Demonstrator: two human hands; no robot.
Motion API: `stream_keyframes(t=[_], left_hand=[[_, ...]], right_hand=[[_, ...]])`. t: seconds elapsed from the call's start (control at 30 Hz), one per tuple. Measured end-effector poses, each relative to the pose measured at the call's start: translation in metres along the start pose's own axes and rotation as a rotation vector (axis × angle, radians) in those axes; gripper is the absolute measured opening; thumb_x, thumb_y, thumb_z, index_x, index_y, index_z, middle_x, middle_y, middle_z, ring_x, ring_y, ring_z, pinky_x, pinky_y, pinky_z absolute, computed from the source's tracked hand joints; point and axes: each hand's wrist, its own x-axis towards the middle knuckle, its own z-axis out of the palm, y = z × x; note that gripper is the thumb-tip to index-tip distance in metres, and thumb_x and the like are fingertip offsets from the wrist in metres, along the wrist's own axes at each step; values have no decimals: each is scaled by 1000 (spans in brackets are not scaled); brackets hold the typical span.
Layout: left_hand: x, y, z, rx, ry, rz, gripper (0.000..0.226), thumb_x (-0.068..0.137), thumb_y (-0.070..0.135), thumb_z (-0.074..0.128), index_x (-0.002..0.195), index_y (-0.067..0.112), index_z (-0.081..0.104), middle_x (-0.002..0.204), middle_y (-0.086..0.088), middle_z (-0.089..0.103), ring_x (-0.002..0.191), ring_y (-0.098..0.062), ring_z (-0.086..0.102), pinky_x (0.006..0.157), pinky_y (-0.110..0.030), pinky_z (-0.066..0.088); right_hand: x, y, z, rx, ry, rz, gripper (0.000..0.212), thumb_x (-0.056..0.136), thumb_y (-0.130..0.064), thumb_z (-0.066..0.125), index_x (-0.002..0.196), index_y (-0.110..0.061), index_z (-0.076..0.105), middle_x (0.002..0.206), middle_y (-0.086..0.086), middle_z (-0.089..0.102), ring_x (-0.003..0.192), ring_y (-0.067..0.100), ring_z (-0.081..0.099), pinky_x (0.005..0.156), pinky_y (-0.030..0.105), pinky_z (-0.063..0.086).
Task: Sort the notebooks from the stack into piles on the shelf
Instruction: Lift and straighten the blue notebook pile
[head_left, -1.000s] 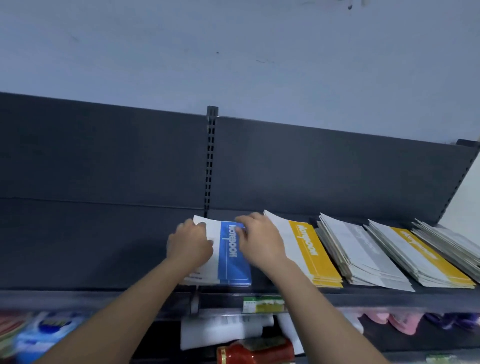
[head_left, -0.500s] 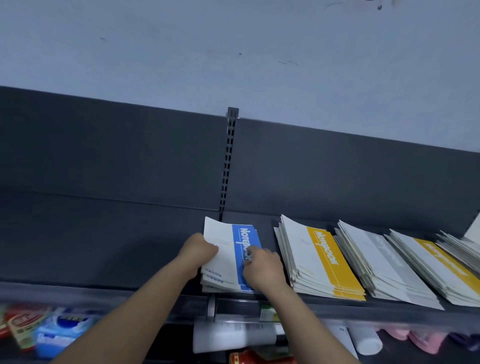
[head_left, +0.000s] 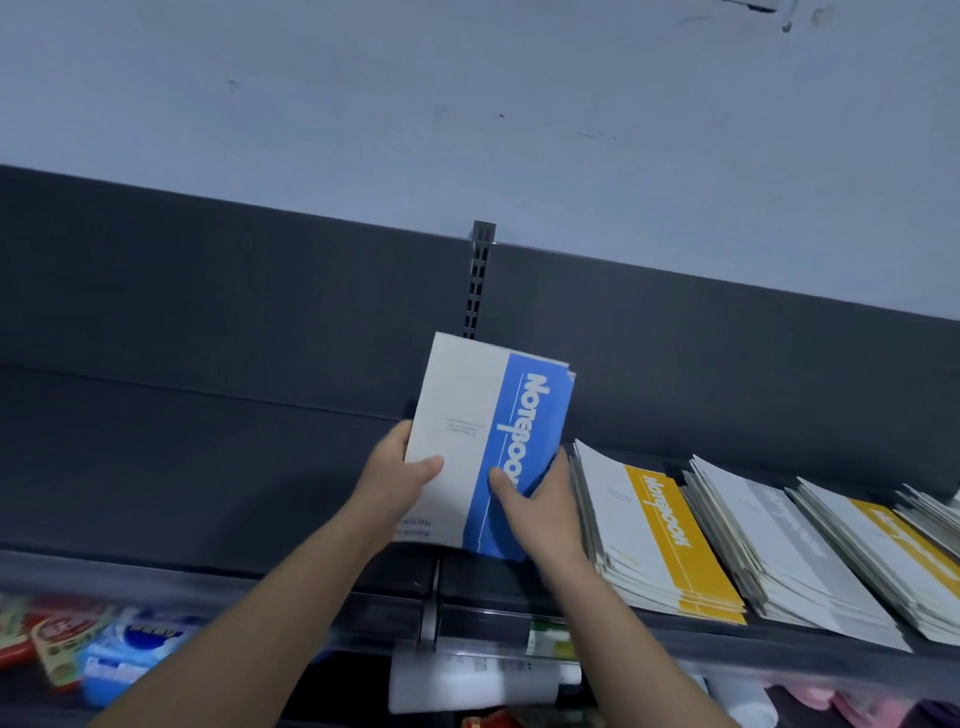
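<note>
A stack of white notebooks with a blue band (head_left: 467, 415) is tilted up off the dark shelf (head_left: 208, 493), its far end raised toward the back panel. My left hand (head_left: 400, 480) grips its left edge, thumb on the white cover. My right hand (head_left: 540, 499) holds the right edge, thumb on the blue band. To the right lie a yellow-banded pile (head_left: 660, 535), a grey-banded pile (head_left: 779, 540), another yellow-banded pile (head_left: 898, 545) and one more pile at the frame edge (head_left: 935, 512).
The shelf's left half is bare dark metal. A slotted upright (head_left: 480, 280) stands behind the stack. Below the shelf's front rail (head_left: 467, 623) sit packaged goods (head_left: 104, 649) and a white roll (head_left: 467, 680).
The blue-banded stack lay flat on the shelf under both hands. Now both hands hold it by its sides and it is lifted and tilted up.
</note>
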Motion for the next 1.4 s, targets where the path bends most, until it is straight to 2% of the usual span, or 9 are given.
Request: stream_keyframes(t=[0.3, 0.43, 0.8, 0.9, 0.97, 1.07, 1.2, 1.3, 1.4], left_hand=[[-5, -9, -11, -9, 10, 43, 36, 91, -2, 54, 119, 21, 50, 114, 2, 65, 104, -16, 62, 90, -41, 51], [-4, -6, -9, -39, 18, 87, 33, 91, -5, 54, 108, 24, 52, 109, 4, 66, 99, -13, 63, 87, -36, 51], [-2, -21, -13, -27, -21, 20, 42, 80, 0, 72, 115, 16, 56, 111, -2, 69, 101, -20, 65, 90, -42, 53], [-3, -25, -14, -35, -40, 15, 44, 80, -6, 69, 116, 16, 57, 111, -2, 69, 103, -21, 65, 92, -41, 52], [-3, -25, -14, -25, -65, 19, 45, 81, -5, 69, 119, 16, 56, 112, -1, 68, 105, -21, 64, 93, -40, 52], [-3, -26, -17, -11, -95, 22, 47, 82, -4, 68, 121, 18, 55, 112, -2, 67, 107, -21, 63, 91, -39, 53], [-4, -26, -21, 3, -130, 37, 44, 83, -4, 67, 119, 18, 56, 111, -6, 67, 106, -24, 62, 86, -36, 54], [-4, -20, -20, 26, -143, 69, 43, 81, -1, 69, 116, 20, 58, 110, -4, 67, 104, -21, 62, 85, -35, 53], [-2, -14, -17, 38, -137, 84, 41, 80, 1, 70, 115, 19, 59, 106, -1, 69, 98, -17, 65, 79, -31, 53]], right_hand=[[-9, -4, 11, 36, -69, -25, 28, 93, -13, 57, 116, -19, 41, 106, -8, 60, 89, 12, 59, 78, 30, 48], [-9, -5, 11, 51, -23, -53, 21, 94, -11, 54, 111, -15, 42, 99, -7, 59, 78, 6, 56, 63, 21, 43], [-20, 2, 15, 76, -54, -56, 27, 92, -25, 60, 112, -25, 42, 101, -13, 62, 83, 1, 60, 64, 16, 44], [-19, -9, 13, 26, 36, -135, 55, 89, -37, 62, 136, -24, 35, 135, -8, 51, 124, 15, 50, 92, 23, 45], [-16, -31, 10, -78, 205, -297, 81, 91, -45, 55, 152, -14, 11, 160, 2, 15, 148, 16, 11, 118, 32, 18], [-9, -71, 7, -378, 313, -675, 79, 91, -48, 43, 154, -15, 9, 162, 4, 1, 149, 17, -6, 119, 33, -4], [4, -91, 8, -807, 67, -757, 64, 95, -51, 41, 149, -19, 28, 151, 2, 35, 146, 21, 18, 118, 44, -2], [6, -85, 7, -757, 149, -821, 54, 92, -46, 47, 136, -15, 50, 126, 2, 57, 129, 24, 45, 117, 44, 16], [8, -80, 8, -664, 174, -856, 56, 91, -42, 48, 138, -11, 47, 134, 5, 53, 136, 24, 38, 118, 39, 11]])
